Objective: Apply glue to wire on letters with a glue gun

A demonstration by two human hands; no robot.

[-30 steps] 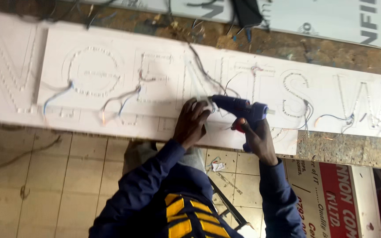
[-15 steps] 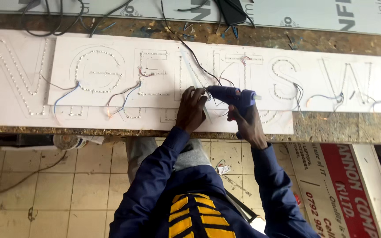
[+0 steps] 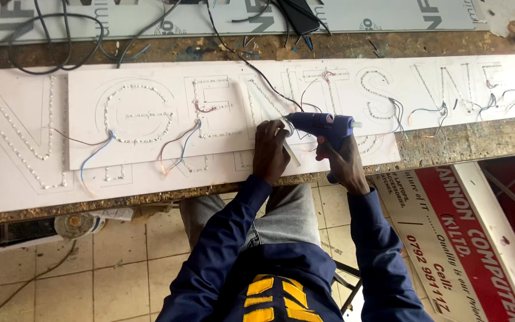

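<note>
Right hand: the right hand [image 3: 344,160] has its grip clamped on the handle of a blue glue gun [image 3: 320,124], fingers wrapped around it, above the near edge of the table [image 3: 448,143].
Glue gun: held roughly level, nozzle pointing toward the person's left, its tip just beside the left hand; a thin black cord [image 3: 251,65] runs from the area of the gun up across the table toward the far side.
Left hand: the left hand [image 3: 269,152] rests on the white sign panel [image 3: 150,107], fingers closed together on a pale stick [image 3: 287,149] that slants down past the knuckles; I cannot tell whether the stick touches the nozzle.
Sign panel: a long white board lying flat on the table, with large letters outlined in rows of small white dots; a second white panel [image 3: 7,155] lies under it and reaches further to the left.
Wiring: short red, blue and dark wires [image 3: 177,146] loop off the letter outlines at several spots along the panel.
Table: worn, brown, scuffed surface; a grey sheet [image 3: 150,21] lies along its far edge with black cables [image 3: 37,42] coiled on it.
Person: dark blue sleeves, a dark top with yellow stripes, grey trousers, seated close to the table.
Floor: pale tiles [image 3: 120,256] below; a red and white printed board [image 3: 466,238] leans at the right.
</note>
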